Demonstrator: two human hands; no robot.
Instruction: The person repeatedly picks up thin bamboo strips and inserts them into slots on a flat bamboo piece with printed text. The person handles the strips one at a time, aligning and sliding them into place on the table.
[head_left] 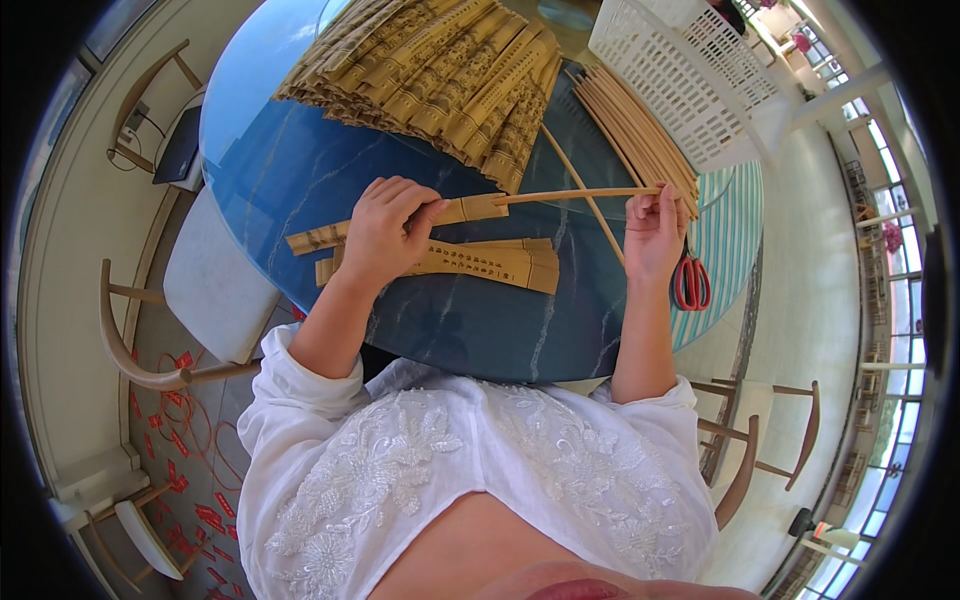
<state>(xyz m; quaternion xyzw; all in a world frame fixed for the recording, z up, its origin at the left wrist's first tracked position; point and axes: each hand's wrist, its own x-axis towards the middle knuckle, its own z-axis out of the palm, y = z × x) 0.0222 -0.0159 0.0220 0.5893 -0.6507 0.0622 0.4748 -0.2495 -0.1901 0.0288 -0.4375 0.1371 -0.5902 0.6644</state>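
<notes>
Pinched in my left hand [385, 225] is a flat tan sleeve [475, 209] with a bamboo-joint pattern. My right hand [655, 235] grips the far end of a thin wooden stick [575, 194] between thumb and fingers. The stick's left end meets the sleeve's right end; how far it sits inside I cannot tell. Below my left hand lie several similar printed strips [490, 262], fanned on the tabletop. A loose stick [592, 208] slants behind the held one. Red-handled scissors [692, 284] lie beside my right wrist.
A large pile of bamboo-patterned strips [430, 80] covers the far part of the round blue table [460, 335]. Right of it is a bundle of wooden sticks [635, 130], next to a white perforated plastic basket [690, 90]. Chairs [220, 270] stand around the table.
</notes>
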